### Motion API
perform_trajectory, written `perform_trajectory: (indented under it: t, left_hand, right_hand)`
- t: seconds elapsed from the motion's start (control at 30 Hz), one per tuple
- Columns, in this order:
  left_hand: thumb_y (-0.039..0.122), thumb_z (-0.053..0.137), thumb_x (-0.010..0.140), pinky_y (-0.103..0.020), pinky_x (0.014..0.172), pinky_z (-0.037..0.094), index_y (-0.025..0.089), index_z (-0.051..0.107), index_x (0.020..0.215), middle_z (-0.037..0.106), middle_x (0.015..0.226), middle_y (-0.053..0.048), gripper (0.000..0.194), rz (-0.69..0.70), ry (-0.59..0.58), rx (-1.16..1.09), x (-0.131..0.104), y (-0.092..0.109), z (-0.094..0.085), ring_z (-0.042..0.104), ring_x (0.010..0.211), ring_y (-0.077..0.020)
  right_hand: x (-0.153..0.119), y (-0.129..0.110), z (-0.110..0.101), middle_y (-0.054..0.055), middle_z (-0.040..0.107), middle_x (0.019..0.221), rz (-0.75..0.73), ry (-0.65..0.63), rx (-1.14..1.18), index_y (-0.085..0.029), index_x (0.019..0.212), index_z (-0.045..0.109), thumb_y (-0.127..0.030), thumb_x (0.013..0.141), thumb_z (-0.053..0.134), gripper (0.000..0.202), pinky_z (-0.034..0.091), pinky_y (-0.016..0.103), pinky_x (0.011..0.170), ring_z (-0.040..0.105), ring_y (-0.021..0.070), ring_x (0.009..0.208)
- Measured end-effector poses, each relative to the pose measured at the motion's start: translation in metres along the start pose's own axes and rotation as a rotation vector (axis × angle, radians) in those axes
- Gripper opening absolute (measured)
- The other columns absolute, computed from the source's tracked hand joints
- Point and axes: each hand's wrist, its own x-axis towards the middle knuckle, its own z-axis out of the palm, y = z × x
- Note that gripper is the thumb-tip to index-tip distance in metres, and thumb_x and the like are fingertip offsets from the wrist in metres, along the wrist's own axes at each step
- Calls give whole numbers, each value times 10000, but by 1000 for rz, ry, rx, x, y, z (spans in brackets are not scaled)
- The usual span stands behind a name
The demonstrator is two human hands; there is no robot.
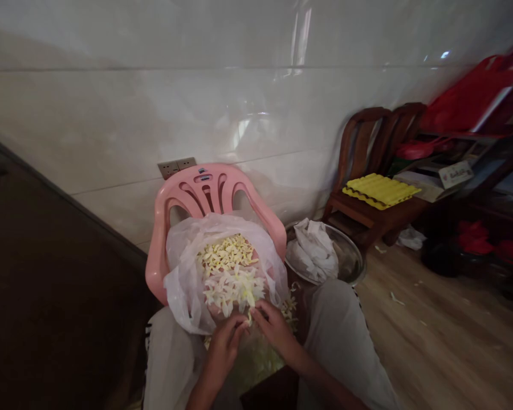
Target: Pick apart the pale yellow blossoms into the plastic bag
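Close together in front of the pink plastic chair [155, 256], both my hands are at a small pale flower [250, 314]. The fingers of my right hand [276, 327] pinch the flower from the right. My left hand [228, 340] pinches at its lower end, where the fingertips partly hide it. Just beyond my hands, a heap of white flowers [228, 290] lies on an open clear plastic bag [182, 296] spread over the chair seat. Behind it on the same bag is a pile of small yellowish flower pieces [224, 253].
More yellowish pieces [289, 310] lie low between my knees. A metal basin [359, 262] holding a white bag [314, 250] stands right of the chair. Farther right, a wooden chair [359, 148] carries a yellow egg tray [380, 191]. A tiled wall [111, 125] rises behind.
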Motion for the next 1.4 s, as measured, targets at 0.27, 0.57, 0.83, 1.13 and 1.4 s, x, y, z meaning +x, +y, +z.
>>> perform_trajectory:
  t: [0.27,0.57,0.83,1.13,1.4]
  left_hand:
    - [406,514,922,-280,732,489,234,672,811,719,742,-18,258,-23,-83,-71,-1,4,5,674,749,-204]
    - [498,539,878,-295,737,503,225,681,841,726,757,-21,309,-158,74,-93,0,-5,14,681,787,-224]
    - [560,551,847,-276,644,480,207,666,740,675,657,-9,386,-174,208,-62,4,-13,11,628,645,-197]
    - [481,497,911,-276,705,473,226,653,794,679,730,-16,321,-76,82,13,0,-2,4,626,705,-198]
    - [447,531,902,-259,701,468,216,627,723,665,687,-3,308,-67,44,-20,0,-6,7,628,708,-191]
  right_hand:
    - [-6,5,-2,23,610,772,-101,72,-91,-187,771,623,-458,917,516,326,422,273,725,559,171,769]
    - [3,5,-9,-24,534,617,72,40,103,-199,681,563,-499,853,575,346,413,248,588,511,139,606]
    - [0,-2,-7,-62,499,551,184,-116,236,-202,750,563,-566,783,639,374,406,231,507,492,115,506]
    - [-3,-7,-7,24,665,739,122,-139,89,-170,856,713,-568,806,637,408,456,267,632,584,161,676]
    - [-4,-4,-13,23,657,767,-66,-171,-45,-180,752,690,-445,866,604,301,451,274,699,592,173,752]
